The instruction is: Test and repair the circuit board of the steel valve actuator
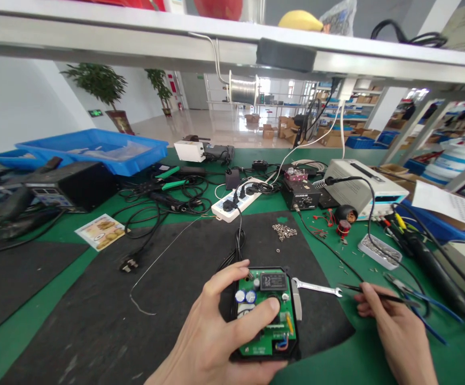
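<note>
My left hand (220, 326) grips a black plastic housing with a green circuit board (266, 334) in it. Its thumb lies across the board's parts, while the other fingers wrap the left side and underside. Black tweezers (393, 295) are pinched in my right hand (395, 326), their tips pointing left toward the open-ended wrench (318, 287). The wrench lies on the dark mat, just right of the housing. Blue-handled pliers (417, 294) rest on the green table beside my right hand. A small pile of nuts (284, 231) sits on the mat beyond the housing.
A white power strip (232, 206) with tangled cables stands behind the mat (108, 310). Farther right are a white tray of small metal parts (379, 251), a soldering iron (436, 272) with its cord, and a bench instrument (364, 187). A shelf (136, 40) spans overhead.
</note>
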{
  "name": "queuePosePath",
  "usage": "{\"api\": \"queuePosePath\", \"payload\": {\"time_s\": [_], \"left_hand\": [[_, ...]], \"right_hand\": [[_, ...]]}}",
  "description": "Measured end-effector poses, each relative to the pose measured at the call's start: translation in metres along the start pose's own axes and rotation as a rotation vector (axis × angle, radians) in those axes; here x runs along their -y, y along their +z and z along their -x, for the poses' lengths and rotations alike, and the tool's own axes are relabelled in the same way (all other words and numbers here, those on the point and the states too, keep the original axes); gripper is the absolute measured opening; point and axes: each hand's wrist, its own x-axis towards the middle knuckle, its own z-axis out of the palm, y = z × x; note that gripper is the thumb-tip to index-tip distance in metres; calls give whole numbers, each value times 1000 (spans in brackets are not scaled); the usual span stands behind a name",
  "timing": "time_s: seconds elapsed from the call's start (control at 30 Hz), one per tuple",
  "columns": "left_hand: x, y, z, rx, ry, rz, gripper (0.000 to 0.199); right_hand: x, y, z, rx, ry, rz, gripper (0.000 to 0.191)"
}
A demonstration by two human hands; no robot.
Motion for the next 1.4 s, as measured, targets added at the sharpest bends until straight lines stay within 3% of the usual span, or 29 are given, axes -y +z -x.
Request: {"api": "queuePosePath", "payload": {"time_s": [0.47,0.67,1.4], "left_hand": [[7,6,5,4,-8,6,61],[5,12,7,-25,-87,30,56],[8,12,6,-14,-76,16,58]], "right_hand": [[6,5,6,-23,-72,-142,46],[11,6,9,-30,-99,-123,45],[6,10,9,-34,-167,-18,42]]}}
